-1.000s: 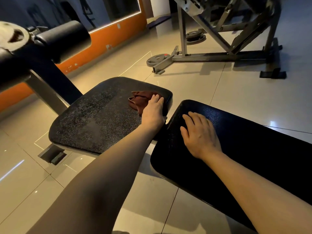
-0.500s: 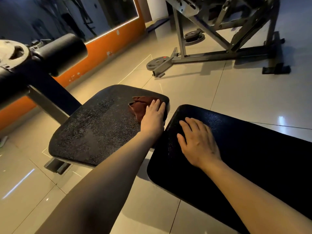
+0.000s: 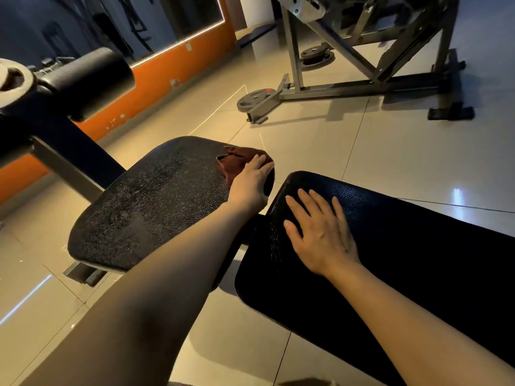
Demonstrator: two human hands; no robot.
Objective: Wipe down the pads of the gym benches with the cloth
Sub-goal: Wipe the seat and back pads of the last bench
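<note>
Cloth (image 3: pixel 233 166) — left hand (image 3: pixel 249 185) presses (flat).

Speckled seat pad (image 3: pixel 145 207), dark red cloth (image 3: pixel 234 162) on its far corner, glossy back pad (image 3: pixel 418 246) just beside

We see a pale tiled floor (image 3: pixel 390 151), glossy enough to catch streaks of light. Along the far left wall runs an orange band (image 3: pixel 178 71), and above it a dark mirror (image 3: pixel 139 23) edged by a thin light strip (image 3: pixel 178 43). At the back stands a grey steel machine frame (image 3: pixel 362 87). One weight plate (image 3: pixel 255 99) sits at its near foot, and another plate (image 3: pixel 316 54) lies farther back under the frame.
</note>
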